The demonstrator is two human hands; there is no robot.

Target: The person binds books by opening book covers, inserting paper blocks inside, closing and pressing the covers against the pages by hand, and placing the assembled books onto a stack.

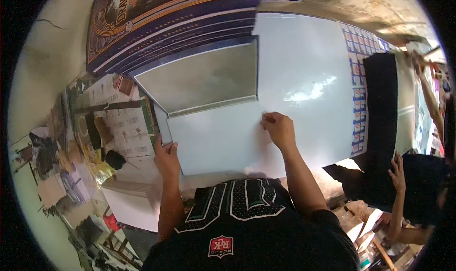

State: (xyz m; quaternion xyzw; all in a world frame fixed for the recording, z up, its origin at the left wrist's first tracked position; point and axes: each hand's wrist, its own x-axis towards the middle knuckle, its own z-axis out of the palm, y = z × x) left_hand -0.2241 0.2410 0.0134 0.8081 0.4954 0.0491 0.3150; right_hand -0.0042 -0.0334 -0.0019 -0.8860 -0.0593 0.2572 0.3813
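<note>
A plain white board lies flat on the table in front of me. My left hand is closed at its left edge, the thumb against the edge and the fingers to the outside. By the board's right end, my right hand is pinched with thumb and fingertips together; whatever is between them is too small to make out. Just beyond the board lies a grey-faced panel with a dark blue border and a folded near edge.
Behind the panel rises a stack of dark blue printed covers. The glossy white table sheet extends rightward to a strip of printed labels. A black cloth-like piece hangs there. Another person's hand and arm are at right.
</note>
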